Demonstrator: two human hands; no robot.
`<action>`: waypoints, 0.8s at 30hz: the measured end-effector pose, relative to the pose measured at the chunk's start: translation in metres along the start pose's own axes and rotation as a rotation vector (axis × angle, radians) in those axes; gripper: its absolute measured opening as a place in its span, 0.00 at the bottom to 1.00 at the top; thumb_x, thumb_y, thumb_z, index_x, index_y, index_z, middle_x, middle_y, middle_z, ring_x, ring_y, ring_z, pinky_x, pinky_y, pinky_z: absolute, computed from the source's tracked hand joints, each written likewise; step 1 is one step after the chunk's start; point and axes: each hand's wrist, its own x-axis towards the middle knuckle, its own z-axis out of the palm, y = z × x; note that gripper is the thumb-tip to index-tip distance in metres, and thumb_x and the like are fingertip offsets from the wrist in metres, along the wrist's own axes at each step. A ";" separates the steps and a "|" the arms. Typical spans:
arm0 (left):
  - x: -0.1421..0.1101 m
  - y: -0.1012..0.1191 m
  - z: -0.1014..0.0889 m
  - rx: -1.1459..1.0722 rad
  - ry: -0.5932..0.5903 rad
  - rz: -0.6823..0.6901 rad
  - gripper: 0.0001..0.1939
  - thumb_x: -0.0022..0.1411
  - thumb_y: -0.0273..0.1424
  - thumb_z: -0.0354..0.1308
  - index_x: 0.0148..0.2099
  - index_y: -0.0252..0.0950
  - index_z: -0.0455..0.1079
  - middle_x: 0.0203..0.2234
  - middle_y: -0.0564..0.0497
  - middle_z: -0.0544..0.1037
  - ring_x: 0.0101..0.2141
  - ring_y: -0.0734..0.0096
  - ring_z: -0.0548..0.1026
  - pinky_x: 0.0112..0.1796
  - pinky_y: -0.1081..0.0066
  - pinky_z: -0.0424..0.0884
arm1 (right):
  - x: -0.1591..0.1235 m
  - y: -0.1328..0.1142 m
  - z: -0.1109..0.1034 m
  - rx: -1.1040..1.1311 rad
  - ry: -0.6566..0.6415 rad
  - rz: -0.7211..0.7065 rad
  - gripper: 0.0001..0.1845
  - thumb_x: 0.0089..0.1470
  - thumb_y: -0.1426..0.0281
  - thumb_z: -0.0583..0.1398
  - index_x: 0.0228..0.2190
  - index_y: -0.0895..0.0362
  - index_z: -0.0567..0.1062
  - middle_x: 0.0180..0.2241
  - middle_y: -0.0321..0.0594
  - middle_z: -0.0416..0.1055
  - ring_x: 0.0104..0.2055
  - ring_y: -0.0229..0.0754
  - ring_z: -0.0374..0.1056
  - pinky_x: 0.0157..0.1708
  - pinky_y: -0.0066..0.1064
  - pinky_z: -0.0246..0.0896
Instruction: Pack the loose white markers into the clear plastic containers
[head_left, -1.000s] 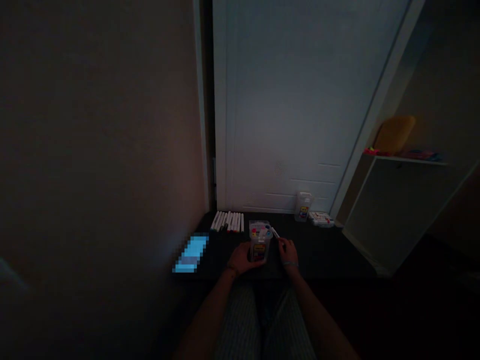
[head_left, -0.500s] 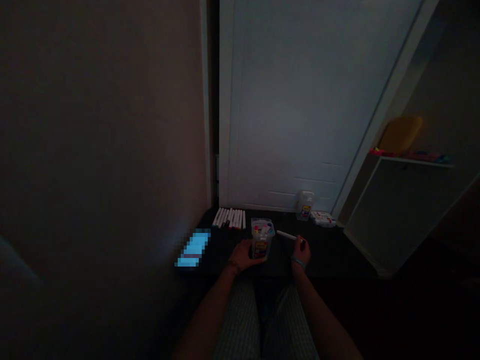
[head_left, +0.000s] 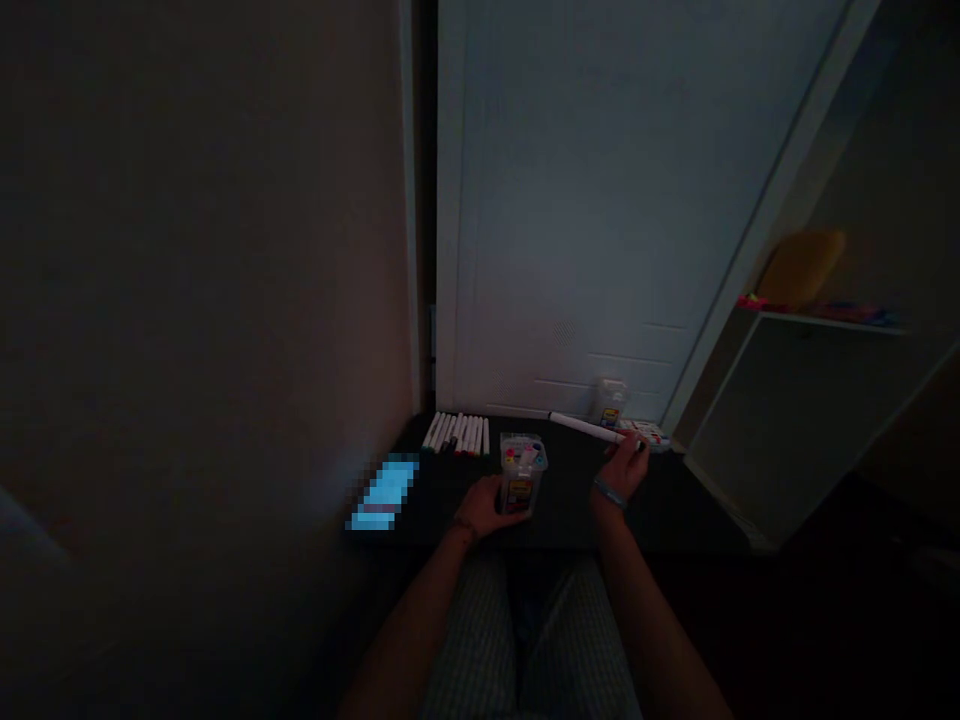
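A clear plastic container (head_left: 523, 482) with several markers standing in it is on the dark table, in front of me. My left hand (head_left: 484, 507) is wrapped around its left side and front, low down. To the right, my right hand (head_left: 625, 466) grips a white marker (head_left: 586, 428) by its right end. That marker is raised above the table, nearly level, its dark far tip pointing left. Several white markers (head_left: 457, 434) lie in a row at the back left of the table.
Another clear container (head_left: 611, 402) stands at the back by the white door (head_left: 585, 220). Beside it lies a white pack (head_left: 649, 433) with coloured marks. A pixelated bright rectangle (head_left: 384, 492) is at the table's left edge. A cabinet (head_left: 817, 420) stands to the right, a yellow object (head_left: 804, 268) on top.
My right hand has moved right and upward with the white marker, which now shows more of its length. The left hand stays at the container.
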 end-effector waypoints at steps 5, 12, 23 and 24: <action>0.000 0.001 -0.001 0.007 -0.004 -0.004 0.33 0.44 0.54 0.64 0.49 0.40 0.71 0.41 0.47 0.77 0.42 0.56 0.74 0.43 0.64 0.68 | -0.007 -0.035 0.004 -0.032 -0.204 -0.156 0.21 0.60 0.53 0.48 0.31 0.57 0.66 0.22 0.31 0.58 0.21 0.34 0.53 0.24 0.28 0.51; 0.002 0.000 -0.002 0.030 -0.027 -0.029 0.33 0.43 0.55 0.64 0.47 0.40 0.72 0.40 0.48 0.77 0.42 0.55 0.73 0.43 0.64 0.67 | -0.015 -0.031 0.004 -0.175 -0.364 -0.276 0.18 0.61 0.57 0.50 0.29 0.57 0.68 0.24 0.35 0.65 0.26 0.37 0.59 0.29 0.29 0.54; 0.001 0.001 -0.002 -0.006 -0.025 -0.028 0.34 0.42 0.53 0.66 0.48 0.39 0.71 0.42 0.47 0.77 0.43 0.54 0.73 0.43 0.63 0.68 | -0.013 -0.014 0.022 -0.545 -0.697 -0.410 0.20 0.62 0.56 0.49 0.31 0.56 0.72 0.26 0.39 0.68 0.32 0.42 0.62 0.34 0.31 0.51; 0.001 0.002 -0.002 -0.020 -0.037 -0.043 0.34 0.42 0.53 0.66 0.48 0.39 0.71 0.43 0.47 0.77 0.44 0.53 0.73 0.44 0.63 0.67 | -0.015 -0.014 0.025 -0.585 -0.733 -0.421 0.19 0.62 0.57 0.49 0.33 0.55 0.72 0.26 0.38 0.68 0.33 0.42 0.62 0.35 0.32 0.51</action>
